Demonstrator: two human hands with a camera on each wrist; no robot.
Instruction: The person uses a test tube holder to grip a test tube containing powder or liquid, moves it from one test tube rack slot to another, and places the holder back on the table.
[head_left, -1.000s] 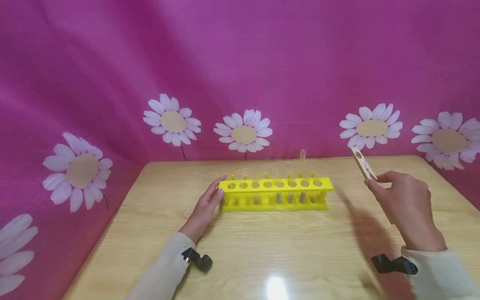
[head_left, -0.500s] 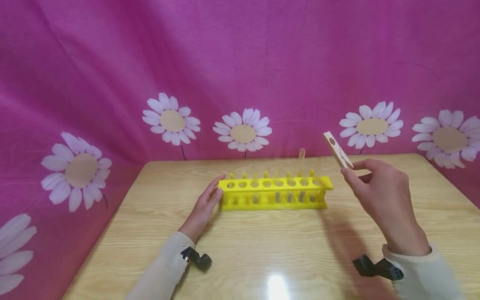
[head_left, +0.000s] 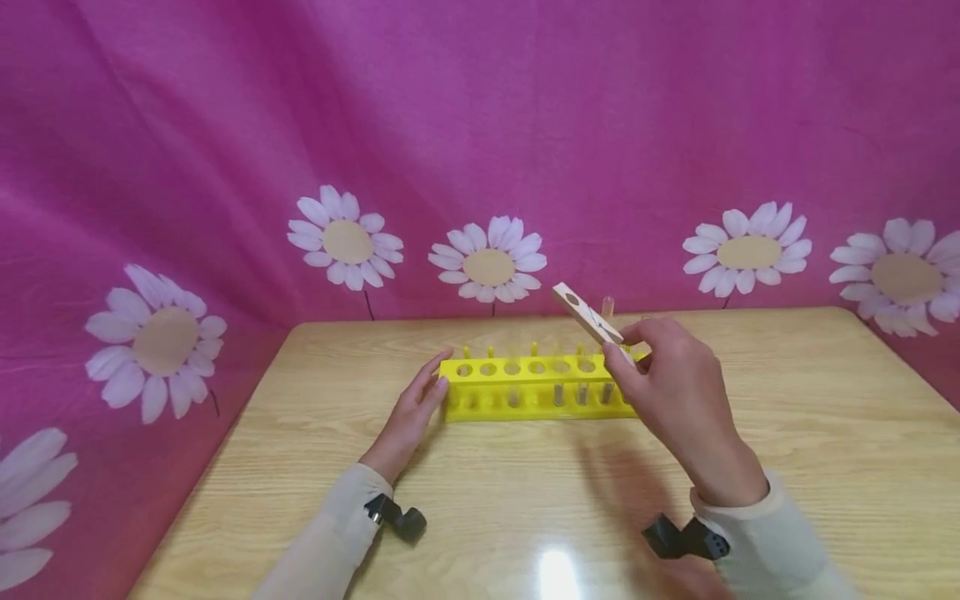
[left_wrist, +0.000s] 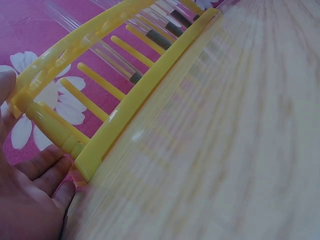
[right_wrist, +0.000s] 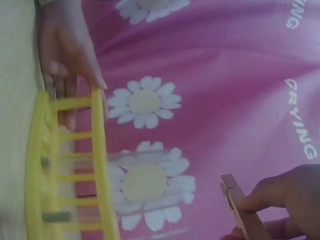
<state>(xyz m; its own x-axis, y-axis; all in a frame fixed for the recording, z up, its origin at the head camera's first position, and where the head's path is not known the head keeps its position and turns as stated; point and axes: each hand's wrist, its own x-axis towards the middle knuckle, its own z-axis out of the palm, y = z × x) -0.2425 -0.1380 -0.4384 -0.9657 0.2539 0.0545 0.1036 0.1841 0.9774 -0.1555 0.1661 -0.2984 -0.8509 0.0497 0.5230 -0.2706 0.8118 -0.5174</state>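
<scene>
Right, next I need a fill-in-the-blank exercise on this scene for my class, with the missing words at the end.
1. The left hand touches the test tube rack, which is coloured ____.
2. The right hand holds a clothespin made mainly of ____.
3. In the head view, the clothespin's free end points up and to the ____.
4. The flowers on the cloth have ____ petals.

Missing words: yellow; wood; left; white.

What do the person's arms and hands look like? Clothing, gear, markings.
Left hand and right hand: bare, no gloves. Left sleeve and right sleeve: long, plain, cream-coloured, reaching the wrists. Small black angular left wrist device and right wrist device; no cables visible, any lettering too small to read.
</scene>
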